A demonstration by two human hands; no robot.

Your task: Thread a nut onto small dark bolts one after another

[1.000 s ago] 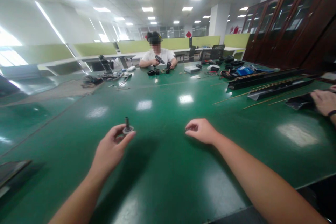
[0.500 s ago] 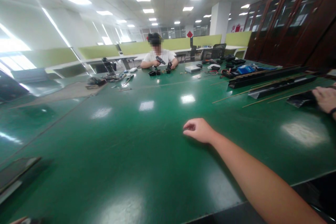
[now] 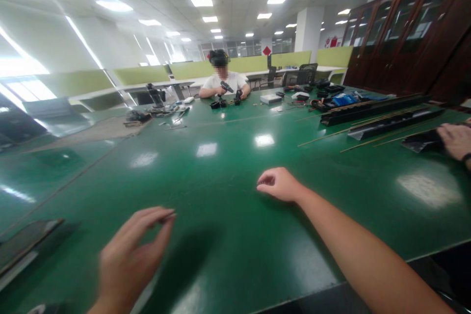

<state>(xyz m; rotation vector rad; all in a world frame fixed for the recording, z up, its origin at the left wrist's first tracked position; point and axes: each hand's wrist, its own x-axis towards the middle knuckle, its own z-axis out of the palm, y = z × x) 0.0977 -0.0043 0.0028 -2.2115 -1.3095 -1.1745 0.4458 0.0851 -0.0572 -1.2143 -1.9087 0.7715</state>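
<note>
My right hand (image 3: 278,184) rests low over the green tabletop (image 3: 221,176), its fingers curled and pinched together. A small dark thing shows at its fingertips, too small to name. At the lower left my left hand (image 3: 134,250) is held above the table, casting a shadow on it. Its thumb and forefinger meet in a pinch around a tiny dark piece that I cannot make out. A gap lies between my two hands.
Across the table a person (image 3: 225,81) holds a power drill (image 3: 225,87). At the right another person's hand (image 3: 456,140) touches a black channel piece (image 3: 423,138). Long black channels (image 3: 368,110) and thin rods lie nearby. A flat dark panel (image 3: 25,243) lies at left.
My left hand has come into view from the lower left, pinching something small. My right hand has stayed in nearly the same place. The view has shifted slightly.
</note>
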